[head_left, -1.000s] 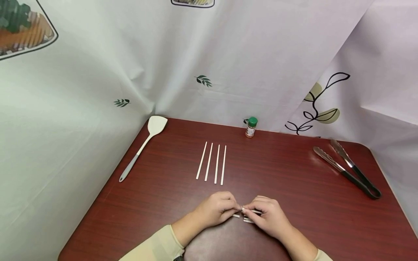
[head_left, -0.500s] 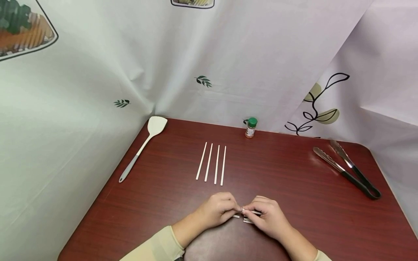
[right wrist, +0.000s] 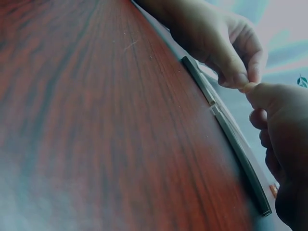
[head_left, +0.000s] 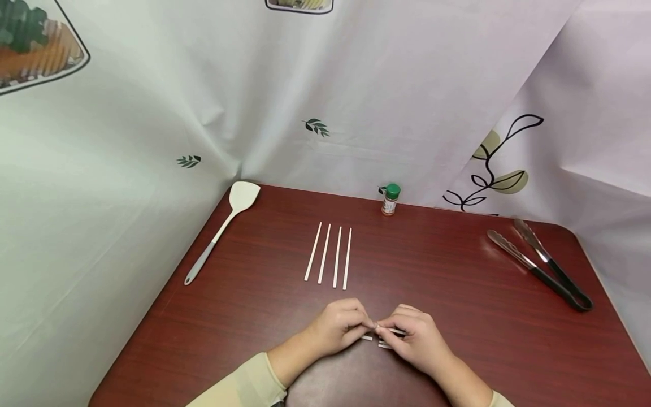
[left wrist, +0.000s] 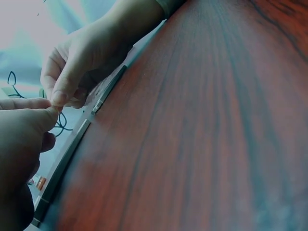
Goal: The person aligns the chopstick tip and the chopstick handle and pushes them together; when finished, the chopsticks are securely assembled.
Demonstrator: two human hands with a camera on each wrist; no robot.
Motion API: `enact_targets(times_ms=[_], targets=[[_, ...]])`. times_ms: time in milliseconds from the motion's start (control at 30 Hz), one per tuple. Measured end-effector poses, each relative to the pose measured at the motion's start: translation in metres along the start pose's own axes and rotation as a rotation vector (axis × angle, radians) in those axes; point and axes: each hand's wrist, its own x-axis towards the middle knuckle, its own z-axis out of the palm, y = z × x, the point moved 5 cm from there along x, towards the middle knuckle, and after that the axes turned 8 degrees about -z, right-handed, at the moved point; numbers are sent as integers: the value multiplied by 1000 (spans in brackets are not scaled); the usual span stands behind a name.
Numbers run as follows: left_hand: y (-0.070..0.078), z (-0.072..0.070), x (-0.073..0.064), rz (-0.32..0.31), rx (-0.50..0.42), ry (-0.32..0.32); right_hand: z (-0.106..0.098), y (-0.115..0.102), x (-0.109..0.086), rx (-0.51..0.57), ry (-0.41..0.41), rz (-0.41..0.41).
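Observation:
Fingertip to fingertip, my left hand (head_left: pixel 339 326) and right hand (head_left: pixel 418 334) meet low over the table's near part. Both pinch at one spot, where a small pale thing (head_left: pixel 377 327) barely shows; the fingers hide most of it, and its kind cannot be told. White stick pieces lie by the hands: one (head_left: pixel 367 338) by the left fingers, another (head_left: pixel 385 345) below the right thumb. In the right wrist view, two sticks (right wrist: pixel 240 159) lie nearly end to end on the table beneath the hands. Farther back, several long white sticks (head_left: pixel 336 257) lie side by side, resembling chopsticks.
A white spatula (head_left: pixel 221 232) with a grey handle lies along the left edge of the dark red table (head_left: pixel 432 254). At the back stands a green-capped spice jar (head_left: pixel 390 199). Metal tongs (head_left: pixel 544 265) with black handles lie at right. Patterned sheeting surrounds the table.
Both hands keep pinching at the same spot, with only tiny shifts of the fingers. The sticks, spatula, jar and tongs have not moved.

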Motion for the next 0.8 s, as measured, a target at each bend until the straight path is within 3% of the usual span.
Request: enact_targets(times_ms=[167, 367, 533, 700, 800], targets=[[-7, -5, 1, -35, 28, 29, -8, 0, 5, -94, 63, 13], [-17, -13, 0, -82, 34, 64, -21, 10, 4, -90, 168, 128], [-22, -13, 0, -127, 63, 81, -28, 20, -4, -13, 216, 316], [-24, -9, -2, -187, 92, 61, -34, 27, -11, 138, 329, 556], [-24, -7, -1, -191, 92, 37, -38, 33, -8, 204, 386, 630]])
